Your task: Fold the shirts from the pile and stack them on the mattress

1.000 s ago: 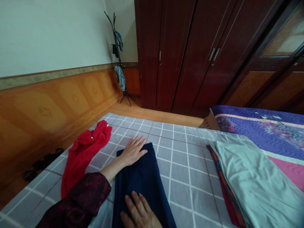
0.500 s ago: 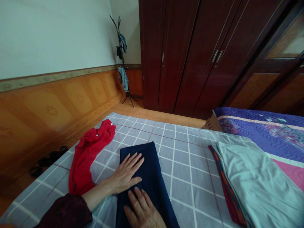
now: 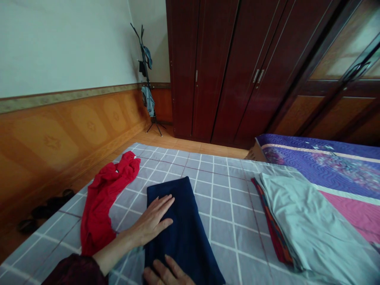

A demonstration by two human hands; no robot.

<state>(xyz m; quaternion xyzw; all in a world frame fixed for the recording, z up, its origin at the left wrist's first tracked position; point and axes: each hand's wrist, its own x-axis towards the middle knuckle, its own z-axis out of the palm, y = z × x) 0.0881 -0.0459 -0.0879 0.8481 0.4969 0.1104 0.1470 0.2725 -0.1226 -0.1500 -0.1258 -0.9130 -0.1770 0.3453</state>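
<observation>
A folded navy blue garment (image 3: 185, 233) lies lengthwise on the checked grey bedsheet (image 3: 221, 209); its exact kind does not show. My left hand (image 3: 152, 223) rests flat on the upper left part of the cloth, fingers extended and thumb apart. Lower down, at the bottom edge of the view, my right hand (image 3: 169, 274) lies on the same garment with its fingers stretched forward and slightly apart; its wrist is out of view. Left of the navy cloth is a crumpled red garment (image 3: 102, 206), close to my left forearm.
A pile of folded clothes, pale green garment (image 3: 311, 225) on top, lies at the right. Beyond it is a purple floral bedspread (image 3: 314, 154). Dark red wardrobes (image 3: 219, 71) and a coat stand (image 3: 147, 79) stand behind the bed. Dark shoes (image 3: 44, 209) are on the floor at left.
My right hand has slid down the navy garment towards me. My left hand stays near the same spot, its fingers closer together. The view has turned slightly right.
</observation>
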